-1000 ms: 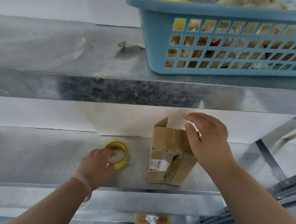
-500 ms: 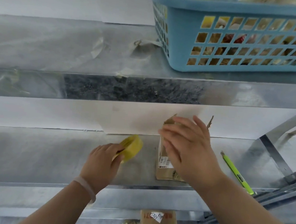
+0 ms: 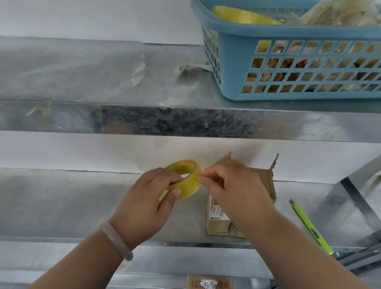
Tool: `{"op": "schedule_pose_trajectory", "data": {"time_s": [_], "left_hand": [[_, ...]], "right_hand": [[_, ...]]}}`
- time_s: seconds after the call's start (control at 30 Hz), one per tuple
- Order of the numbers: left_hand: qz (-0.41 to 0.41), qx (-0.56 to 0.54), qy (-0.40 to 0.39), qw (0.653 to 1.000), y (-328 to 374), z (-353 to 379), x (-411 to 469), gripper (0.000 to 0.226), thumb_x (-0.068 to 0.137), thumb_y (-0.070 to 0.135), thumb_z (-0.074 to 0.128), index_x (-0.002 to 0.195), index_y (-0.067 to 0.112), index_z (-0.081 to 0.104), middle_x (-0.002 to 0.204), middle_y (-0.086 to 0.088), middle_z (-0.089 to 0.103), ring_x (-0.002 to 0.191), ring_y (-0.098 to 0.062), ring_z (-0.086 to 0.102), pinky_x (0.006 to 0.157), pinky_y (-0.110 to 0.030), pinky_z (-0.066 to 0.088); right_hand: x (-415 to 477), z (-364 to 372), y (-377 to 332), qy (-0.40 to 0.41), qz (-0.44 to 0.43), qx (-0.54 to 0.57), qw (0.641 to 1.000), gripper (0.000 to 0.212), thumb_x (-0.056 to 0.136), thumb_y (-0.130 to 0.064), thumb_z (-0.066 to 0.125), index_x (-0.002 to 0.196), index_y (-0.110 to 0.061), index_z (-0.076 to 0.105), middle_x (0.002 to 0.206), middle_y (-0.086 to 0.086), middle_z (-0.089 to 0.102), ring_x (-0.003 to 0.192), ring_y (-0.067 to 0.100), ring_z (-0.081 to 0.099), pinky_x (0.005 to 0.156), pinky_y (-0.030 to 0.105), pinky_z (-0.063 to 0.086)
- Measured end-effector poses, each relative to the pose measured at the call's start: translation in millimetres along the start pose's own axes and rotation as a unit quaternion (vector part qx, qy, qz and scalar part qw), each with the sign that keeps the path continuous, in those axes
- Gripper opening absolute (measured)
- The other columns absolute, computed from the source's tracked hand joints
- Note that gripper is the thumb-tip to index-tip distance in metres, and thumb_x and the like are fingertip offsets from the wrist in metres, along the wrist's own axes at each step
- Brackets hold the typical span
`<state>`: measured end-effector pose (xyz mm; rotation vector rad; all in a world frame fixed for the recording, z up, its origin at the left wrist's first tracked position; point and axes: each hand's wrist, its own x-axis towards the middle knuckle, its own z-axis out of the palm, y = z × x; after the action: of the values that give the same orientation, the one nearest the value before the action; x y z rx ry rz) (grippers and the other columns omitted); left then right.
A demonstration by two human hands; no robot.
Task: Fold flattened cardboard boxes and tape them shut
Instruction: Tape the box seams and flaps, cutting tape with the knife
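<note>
Left hand (image 3: 148, 201) grips yellow tape roll (image 3: 184, 179) above the metal shelf (image 3: 61, 201), thumb on its face. Right hand (image 3: 232, 186) pinches at the roll's edge. Behind it, cardboard box (image 3: 266, 187) stands upright on the shelf, top flaps up, worn, barcode label. Green pen (image 3: 310, 227) further right.

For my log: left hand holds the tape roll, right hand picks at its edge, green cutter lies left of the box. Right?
Not quite: the head view shows the cutter right of the box, not left. The left hand does hold the tape roll and the right hand picks at its edge.
</note>
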<state>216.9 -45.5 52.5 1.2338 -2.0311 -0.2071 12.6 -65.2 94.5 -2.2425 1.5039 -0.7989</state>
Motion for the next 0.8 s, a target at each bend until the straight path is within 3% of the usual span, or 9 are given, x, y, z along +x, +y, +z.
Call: {"op": "schedule_pose_trajectory", "data": {"time_s": [0.17, 0.3, 0.43, 0.53, 0.57, 0.63, 0.7, 0.8], "left_hand": [[-0.009, 0.053, -0.008, 0.999, 10.2, -10.0, 11.5, 0.034, 0.091, 0.046, 0.044, 0.099, 0.021, 0.066, 0.088, 0.009, 0.064, 0.078, -0.015, 0.059, 0.068, -0.031, 0.048], [-0.031, 0.141, -0.002, 0.990, 11.8, -14.6, 22.3, 0.041, 0.084, 0.063, 0.043, 0.086, 0.029, 0.066, 0.079, 0.011, 0.066, 0.066, -0.014, 0.060, 0.057, -0.024, 0.042], [-0.116, 0.201, -0.025, 0.972, 13.4, -15.2, 28.8, 0.065, 0.072, 0.085, 0.023, 0.065, 0.029, 0.053, 0.060, 0.008, 0.052, 0.056, -0.011, 0.050, 0.047, -0.022, 0.030], [-0.072, 0.097, -0.043, 0.992, 9.1, -13.6, 31.2, 0.064, 0.078, 0.085, 0.023, 0.066, 0.030, 0.052, 0.059, 0.007, 0.051, 0.060, -0.008, 0.049, 0.060, -0.020, 0.040], [-0.064, 0.024, -0.049, 0.996, 6.8, -15.1, 31.7, 0.057, 0.081, 0.080, 0.031, 0.069, 0.029, 0.054, 0.061, 0.006, 0.053, 0.063, -0.009, 0.051, 0.067, -0.023, 0.044], [-0.075, -0.116, -0.074, 0.988, 5.6, -20.8, 32.8, 0.040, 0.082, 0.064, 0.046, 0.076, 0.026, 0.056, 0.069, 0.004, 0.056, 0.067, -0.011, 0.054, 0.066, -0.026, 0.045], [-0.074, -0.195, -0.104, 0.973, 8.7, -25.8, 33.9, 0.030, 0.083, 0.053, 0.049, 0.079, 0.024, 0.057, 0.074, 0.002, 0.057, 0.069, -0.008, 0.054, 0.062, -0.022, 0.042], [-0.056, -0.187, -0.100, 0.976, 18.4, -28.0, 37.2, 0.027, 0.082, 0.052, 0.050, 0.081, 0.026, 0.057, 0.074, 0.005, 0.058, 0.068, -0.008, 0.053, 0.060, -0.019, 0.041]], "right_hand": [[-0.7, -7.5, 0.9, -0.020, -0.009, -0.032, 0.999, 0.011, 0.097, -0.024, 0.058, 0.086, -0.023, 0.055, 0.084, -0.017, 0.046, 0.078, 0.004, 0.044, 0.069, 0.010, 0.033], [-5.8, -18.8, -0.9, -0.026, 0.062, 0.038, 0.997, 0.013, 0.096, -0.029, 0.059, 0.083, -0.030, 0.055, 0.092, -0.015, 0.056, 0.081, 0.000, 0.054, 0.068, 0.007, 0.038], [-10.9, -25.5, -5.3, -0.029, 0.128, 0.156, 0.979, 0.016, 0.097, -0.021, 0.057, 0.082, -0.025, 0.059, 0.083, -0.014, 0.072, 0.079, -0.007, 0.063, 0.069, 0.004, 0.045], [-12.8, -31.1, -5.1, 0.000, 0.204, 0.397, 0.895, 0.017, 0.101, -0.011, 0.049, 0.086, -0.009, 0.056, 0.087, 0.002, 0.077, 0.085, 0.013, 0.073, 0.075, 0.027, 0.059], [-13.3, -35.2, -3.8, 0.012, 0.226, 0.463, 0.857, 0.018, 0.102, -0.010, 0.046, 0.086, -0.006, 0.054, 0.088, 0.008, 0.076, 0.085, 0.020, 0.074, 0.072, 0.031, 0.060], [-13.7, -44.1, 0.6, 0.034, 0.256, 0.547, 0.796, 0.017, 0.103, -0.008, 0.045, 0.088, -0.005, 0.052, 0.087, 0.016, 0.075, 0.084, 0.028, 0.074, 0.066, 0.033, 0.061], [-14.3, -51.2, 5.5, 0.048, 0.271, 0.585, 0.763, 0.016, 0.102, -0.008, 0.046, 0.087, -0.005, 0.053, 0.084, 0.017, 0.074, 0.080, 0.028, 0.074, 0.063, 0.034, 0.060], [-15.9, -54.9, 10.8, 0.069, 0.273, 0.596, 0.752, 0.016, 0.100, -0.007, 0.048, 0.086, -0.004, 0.055, 0.079, 0.016, 0.074, 0.075, 0.026, 0.074, 0.061, 0.032, 0.060]]}}
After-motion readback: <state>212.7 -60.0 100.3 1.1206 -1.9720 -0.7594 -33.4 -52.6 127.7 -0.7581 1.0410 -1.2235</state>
